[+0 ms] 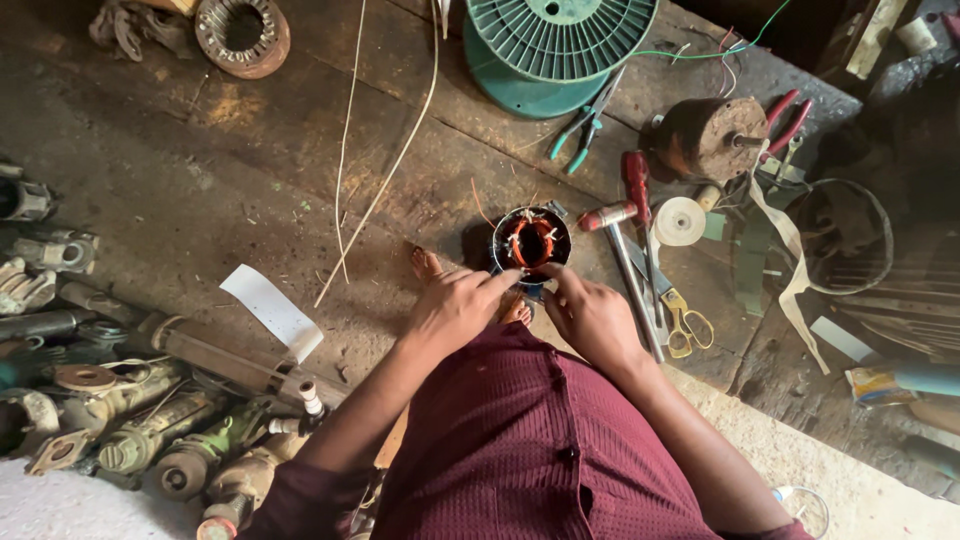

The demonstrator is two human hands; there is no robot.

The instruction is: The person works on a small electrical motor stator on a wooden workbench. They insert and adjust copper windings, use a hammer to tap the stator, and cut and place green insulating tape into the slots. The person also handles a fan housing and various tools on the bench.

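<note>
A small motor stator [531, 240] with copper windings and white ties stands upright on the dark wooden floor [250, 160], just in front of my bare feet. My left hand [455, 305] reaches to its near left rim, the index finger stretched out and touching it. From the other side, my right hand [592, 318] touches the near right rim with thumb and fingertips. Neither hand lifts it. My maroon shirt fills the lower middle of the view.
Hammer [625, 265], red-handled screwdriver [637, 185], yellow-handled scissors [686, 325] and a tape roll [680, 221] lie right of the stator. Green pliers [583, 130], a green spool [548, 45] and a rusty rotor [712, 138] sit beyond. Old motor parts [150, 420] crowd the left. A white paper strip [272, 310] lies nearby.
</note>
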